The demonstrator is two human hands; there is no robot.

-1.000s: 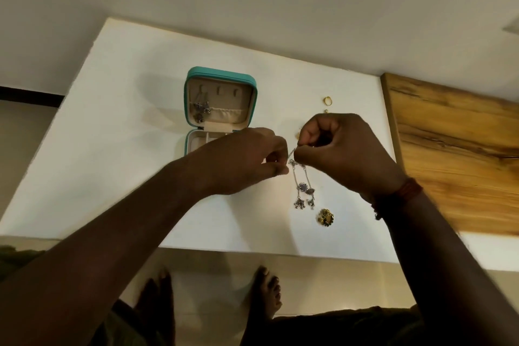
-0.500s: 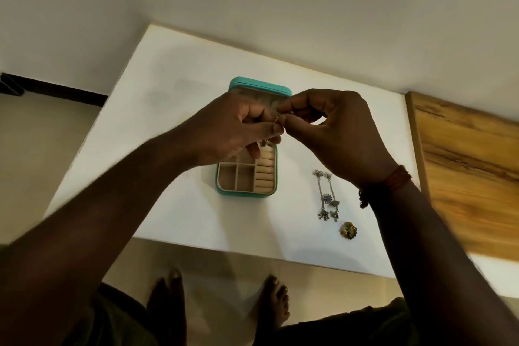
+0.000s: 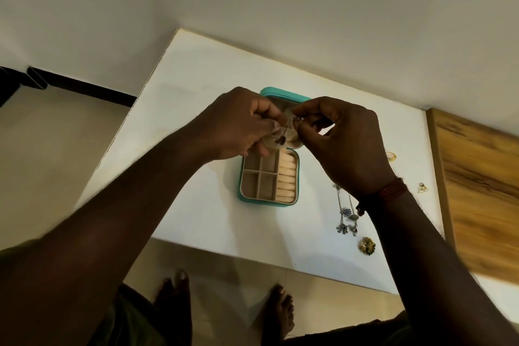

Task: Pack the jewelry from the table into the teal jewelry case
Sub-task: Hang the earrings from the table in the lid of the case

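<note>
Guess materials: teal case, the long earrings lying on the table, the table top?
Teal jewelry case: smooth matte shell, likely faux leather; beige lining looks fabric-soft. Long earrings: dull grey metal, silver-toned, perhaps oxidised. Table: smooth white top, probably laminate or painted board.

One wide-angle camera, worn on the person's head, looks forward and steeply down over the near edge of the white table (image 3: pixel 196 98). It sits close. The left hand (image 3: pixel 238 123) and right hand (image 3: pixel 348 146) fill mid-frame, with the forearms entering from the bottom corners. Bare feet (image 3: pixel 174 298) show nearest, the wall (image 3: pixel 252 8) lies far, and a wooden panel (image 3: pixel 477 191) is at the right.
</note>
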